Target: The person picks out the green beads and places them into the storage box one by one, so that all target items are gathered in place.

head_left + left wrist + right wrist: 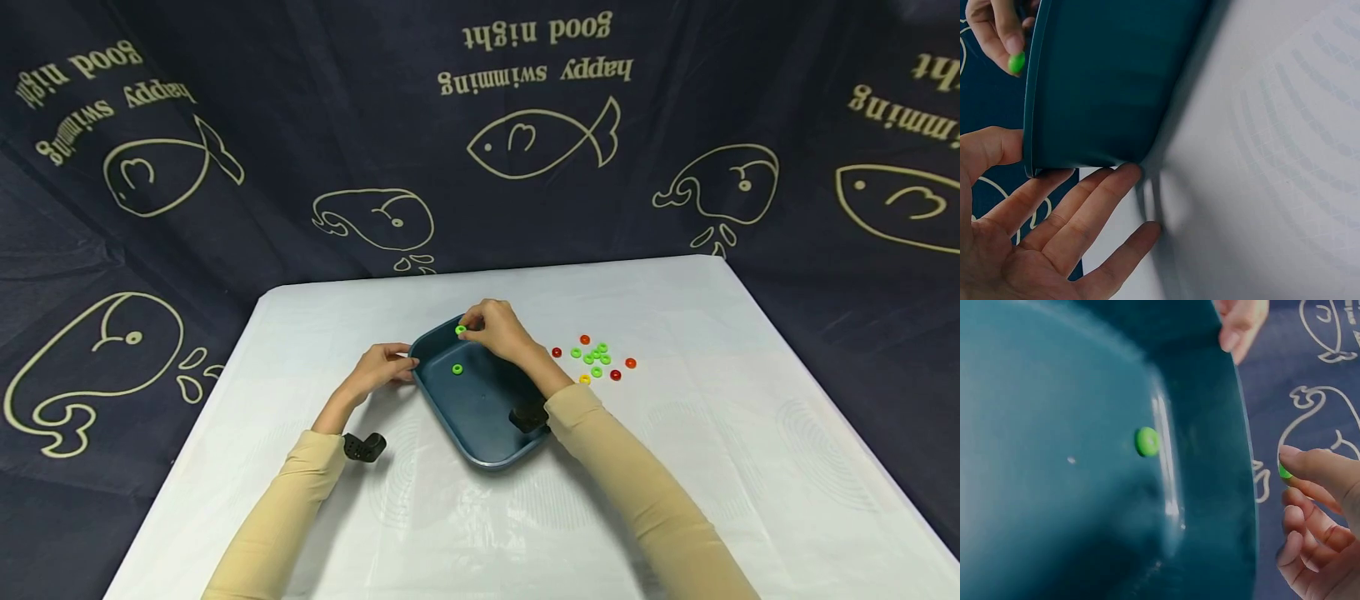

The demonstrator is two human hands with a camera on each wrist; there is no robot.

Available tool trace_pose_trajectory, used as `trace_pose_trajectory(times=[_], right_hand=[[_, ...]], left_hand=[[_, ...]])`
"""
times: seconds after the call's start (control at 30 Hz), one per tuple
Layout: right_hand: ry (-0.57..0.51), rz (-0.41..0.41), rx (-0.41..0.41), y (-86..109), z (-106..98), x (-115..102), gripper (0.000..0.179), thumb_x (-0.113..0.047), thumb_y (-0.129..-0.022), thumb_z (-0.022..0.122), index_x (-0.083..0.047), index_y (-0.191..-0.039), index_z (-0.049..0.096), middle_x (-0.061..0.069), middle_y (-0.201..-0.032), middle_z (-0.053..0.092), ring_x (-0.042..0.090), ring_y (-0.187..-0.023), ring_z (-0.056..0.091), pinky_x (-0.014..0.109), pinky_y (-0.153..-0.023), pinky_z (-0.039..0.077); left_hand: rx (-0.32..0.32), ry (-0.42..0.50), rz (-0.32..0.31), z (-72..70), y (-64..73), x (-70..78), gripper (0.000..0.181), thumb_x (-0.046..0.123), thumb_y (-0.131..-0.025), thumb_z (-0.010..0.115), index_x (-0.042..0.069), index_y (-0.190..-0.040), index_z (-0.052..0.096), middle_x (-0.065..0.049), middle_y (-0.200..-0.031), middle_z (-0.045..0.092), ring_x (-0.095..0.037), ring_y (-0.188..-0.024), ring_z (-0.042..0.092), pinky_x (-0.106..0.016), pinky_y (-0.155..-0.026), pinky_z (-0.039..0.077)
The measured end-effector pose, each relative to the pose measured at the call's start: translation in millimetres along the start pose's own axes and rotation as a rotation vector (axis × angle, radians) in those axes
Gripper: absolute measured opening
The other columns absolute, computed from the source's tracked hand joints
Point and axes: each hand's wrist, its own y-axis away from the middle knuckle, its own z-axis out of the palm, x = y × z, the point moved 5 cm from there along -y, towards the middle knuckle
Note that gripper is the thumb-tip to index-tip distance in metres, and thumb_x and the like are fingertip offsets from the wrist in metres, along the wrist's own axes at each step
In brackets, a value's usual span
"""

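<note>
A blue-green rectangular tray (pixel 480 417) with raised walls lies on the table. At its far left corner my left hand (pixel 382 367) grips the rim, thumb over the edge and fingers against the outer wall, as the left wrist view (pixel 1054 231) confirms. My right hand (pixel 495 329) is above the tray's far end. Between its thumb and index finger it pinches a small green ring bead (pixel 461 330), partly covered by the fingertips in the right wrist view. Another green ring bead (pixel 1147 442) lies on the tray floor near the far wall.
Right of the tray, loose ring beads lie scattered on the white table (pixel 720 467): several green beads (pixel 596 372), a few red beads (pixel 616 375) and orange beads (pixel 631 363), and a yellow bead (pixel 585 379). A dark printed curtain (pixel 540 217) hangs behind the table.
</note>
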Motion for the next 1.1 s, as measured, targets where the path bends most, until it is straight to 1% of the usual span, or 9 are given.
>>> trace_pose_trajectory(times=[0.2,0.37,0.5,0.53,0.57,0.67,0.8,0.93,1.1], right_hand=[[0.018,0.014,-0.064,0.4,18.7,3.5,0.017,-0.012,-0.081,0.073,-0.005,-0.096,0.073,0.009,-0.093,0.068,0.018,-0.085,0.062,0.025,-0.073,0.054],[0.031,0.037,-0.098,2.2,29.6,8.0,0.014,-0.011,-0.081,0.073,-0.004,-0.093,0.073,0.008,-0.089,0.071,0.018,-0.083,0.065,0.024,-0.072,0.055],[0.051,0.037,-0.112,4.3,35.3,11.6,0.012,-0.01,-0.081,0.073,-0.003,-0.091,0.074,0.008,-0.085,0.071,0.017,-0.078,0.064,0.024,-0.068,0.054],[0.056,0.035,-0.116,4.8,36.5,12.8,0.012,-0.009,-0.08,0.073,-0.002,-0.09,0.074,0.008,-0.084,0.071,0.016,-0.076,0.063,0.024,-0.067,0.054],[0.062,0.039,-0.12,5.2,37.8,14.2,0.012,-0.009,-0.08,0.073,-0.002,-0.09,0.074,0.008,-0.083,0.071,0.015,-0.074,0.062,0.024,-0.066,0.053],[0.086,0.042,-0.133,5.5,41.7,18.0,0.011,-0.01,-0.08,0.073,-0.003,-0.088,0.074,0.009,-0.081,0.07,0.014,-0.071,0.06,0.022,-0.063,0.052],[0.085,0.063,-0.166,6.3,47.0,22.5,0.008,-0.007,-0.08,0.073,-0.002,-0.086,0.073,0.01,-0.082,0.069,0.015,-0.069,0.06,0.022,-0.06,0.052],[0.103,0.078,-0.195,8.2,51.2,24.8,0.008,-0.005,-0.081,0.072,-0.001,-0.088,0.071,0.01,-0.083,0.068,0.015,-0.069,0.06,0.022,-0.06,0.052],[0.133,0.094,-0.212,7.9,53.1,25.3,0.01,-0.006,-0.081,0.071,-0.002,-0.09,0.068,0.008,-0.084,0.066,0.014,-0.069,0.058,0.024,-0.062,0.052]], left_hand=[[0.006,-0.002,-0.002,0.1,1.6,0.1,0.048,0.014,-0.092,0.056,-0.01,-0.132,0.046,-0.031,-0.12,0.059,-0.039,-0.097,0.065,-0.05,-0.09,0.053],[0.008,0.0,-0.001,1.0,2.5,0.5,0.048,0.014,-0.092,0.056,-0.01,-0.132,0.046,-0.031,-0.12,0.059,-0.042,-0.101,0.063,-0.05,-0.091,0.053],[0.005,0.008,-0.002,1.3,0.6,-0.8,0.047,0.014,-0.092,0.056,-0.01,-0.131,0.047,-0.03,-0.12,0.059,-0.043,-0.101,0.062,-0.05,-0.09,0.053],[0.003,0.013,-0.001,1.1,-2.3,-4.3,0.047,0.015,-0.092,0.057,-0.009,-0.131,0.048,-0.03,-0.12,0.06,-0.041,-0.1,0.063,-0.048,-0.089,0.054],[0.002,0.014,-0.004,1.1,-2.7,-4.3,0.047,0.015,-0.092,0.057,-0.009,-0.131,0.048,-0.03,-0.12,0.059,-0.041,-0.1,0.063,-0.048,-0.089,0.054],[0.001,0.013,-0.008,1.2,-2.4,-3.6,0.047,0.015,-0.092,0.057,-0.009,-0.131,0.047,-0.029,-0.121,0.059,-0.041,-0.1,0.063,-0.047,-0.089,0.054],[-0.003,0.004,-0.015,1.2,1.4,0.0,0.048,0.015,-0.092,0.056,-0.01,-0.132,0.046,-0.03,-0.122,0.058,-0.042,-0.102,0.062,-0.049,-0.091,0.053],[-0.006,0.002,-0.007,0.5,1.2,-0.4,0.048,0.015,-0.092,0.055,-0.01,-0.132,0.046,-0.03,-0.121,0.059,-0.042,-0.101,0.063,-0.05,-0.091,0.052],[-0.001,0.003,0.011,0.3,1.3,1.4,0.048,0.014,-0.092,0.056,-0.01,-0.131,0.047,-0.031,-0.12,0.059,-0.042,-0.1,0.063,-0.052,-0.091,0.052]])
